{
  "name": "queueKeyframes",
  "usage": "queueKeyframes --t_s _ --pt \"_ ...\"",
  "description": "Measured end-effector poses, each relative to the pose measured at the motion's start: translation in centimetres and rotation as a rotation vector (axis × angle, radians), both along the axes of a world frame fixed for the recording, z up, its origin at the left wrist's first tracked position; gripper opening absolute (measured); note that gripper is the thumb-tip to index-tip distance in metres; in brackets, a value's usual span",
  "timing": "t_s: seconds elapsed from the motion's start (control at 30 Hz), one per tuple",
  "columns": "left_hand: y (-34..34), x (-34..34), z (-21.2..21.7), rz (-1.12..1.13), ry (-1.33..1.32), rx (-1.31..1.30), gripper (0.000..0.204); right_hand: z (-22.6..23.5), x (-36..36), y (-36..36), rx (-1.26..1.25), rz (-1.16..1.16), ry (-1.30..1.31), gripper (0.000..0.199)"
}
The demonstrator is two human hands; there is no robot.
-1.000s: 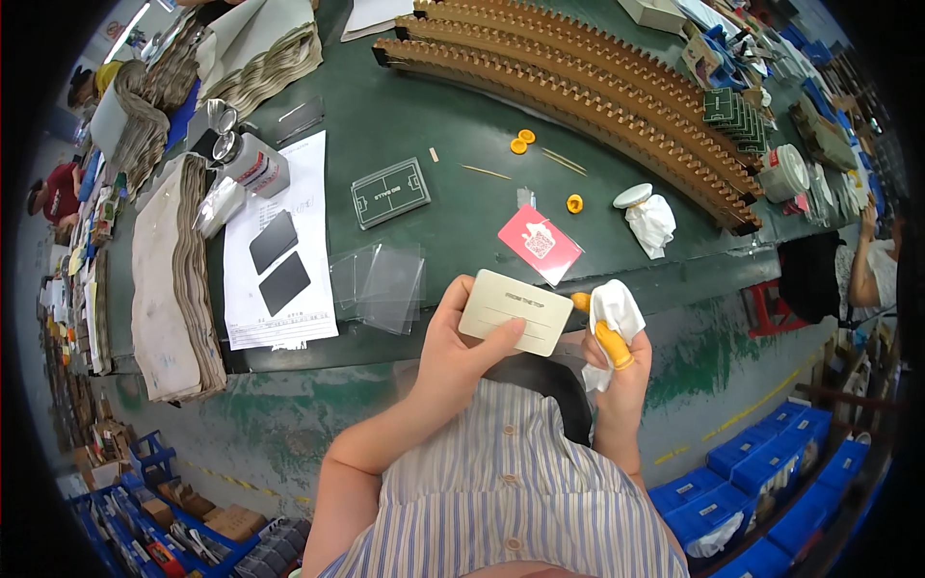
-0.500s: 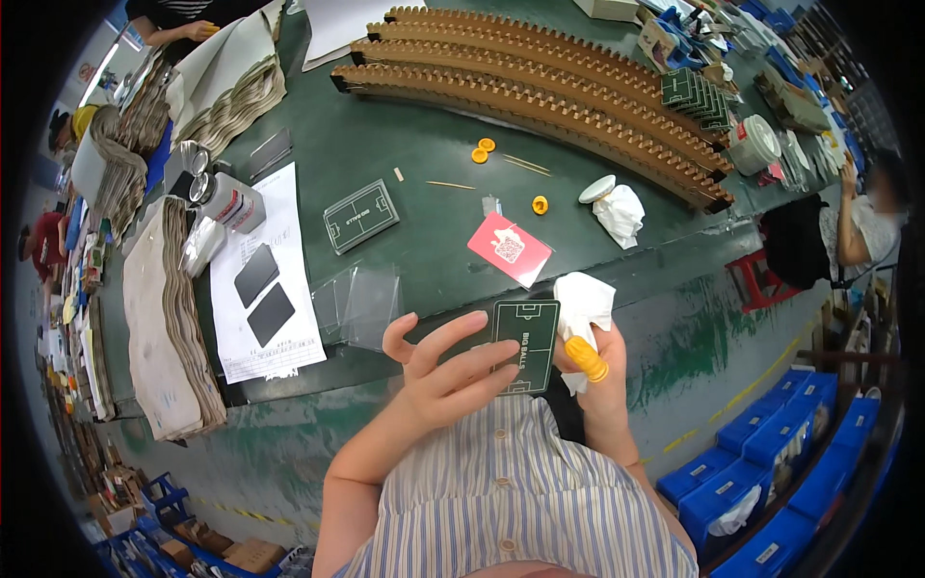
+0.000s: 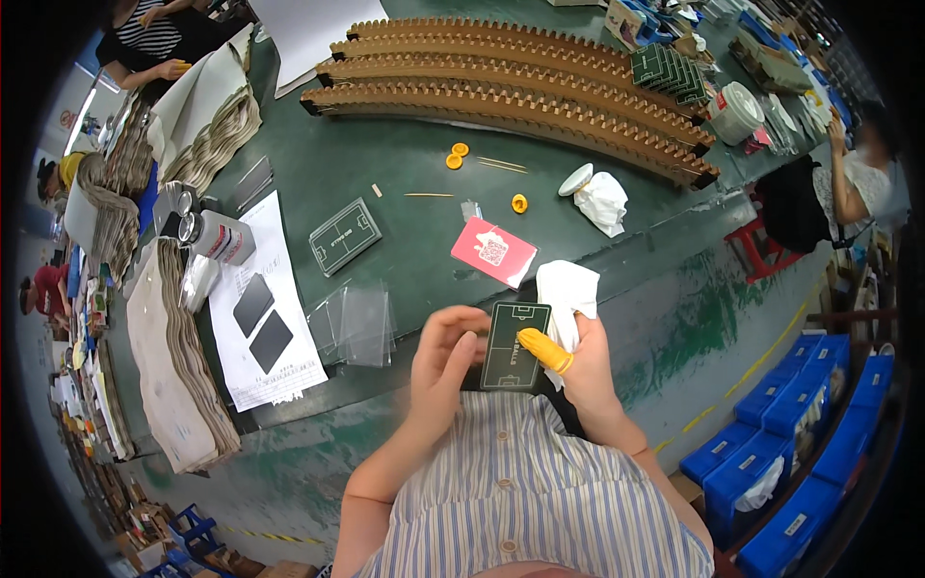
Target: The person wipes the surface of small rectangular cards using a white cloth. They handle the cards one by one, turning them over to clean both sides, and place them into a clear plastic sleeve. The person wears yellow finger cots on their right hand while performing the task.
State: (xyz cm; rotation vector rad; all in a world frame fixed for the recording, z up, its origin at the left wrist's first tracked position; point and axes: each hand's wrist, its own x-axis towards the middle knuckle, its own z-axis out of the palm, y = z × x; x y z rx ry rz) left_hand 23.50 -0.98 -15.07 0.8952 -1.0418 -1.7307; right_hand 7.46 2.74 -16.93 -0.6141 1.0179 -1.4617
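Note:
Both hands hold a small dark green rectangular panel (image 3: pixel 515 345) with white line markings, close to my chest at the table's near edge. My left hand (image 3: pixel 445 364) grips its left edge with curled fingers. My right hand (image 3: pixel 583 361) holds its right side, an orange rubber cot on the thumb lying across the panel's face, and a white cloth (image 3: pixel 567 292) is bunched in the same hand. A stack of clear plastic sleeves (image 3: pixel 355 319) lies on the green table (image 3: pixel 405 125) just left of my hands.
A red card (image 3: pixel 493 250), another green panel (image 3: pixel 344 235), orange rings (image 3: pixel 454 156) and a white cloth with a lid (image 3: pixel 599 197) lie ahead. Long cardboard slotted racks (image 3: pixel 511 91) run across the back. Paper sheets with dark panels (image 3: pixel 260 318) and cardboard stacks (image 3: pixel 169 366) sit left. Blue bins (image 3: pixel 800 433) stand right.
The panel showed its pale back a second ago; it has been flipped and now shows its green marked face. My left hand spread open briefly, then closed on the panel's left edge.

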Motion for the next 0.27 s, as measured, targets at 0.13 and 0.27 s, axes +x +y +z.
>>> queueKeyframes --t_s 0.13,0.27 --pt "-0.3 0.8 0.2 -0.212 -0.054 0.155 0.02 -0.3 0.4 0.0 -0.074 0.013 0.089 0.06" --pt "-0.8 1.1 -0.8 -0.253 -0.063 0.194 0.019 -0.2 0.7 0.2 -0.099 0.035 0.073 0.063"
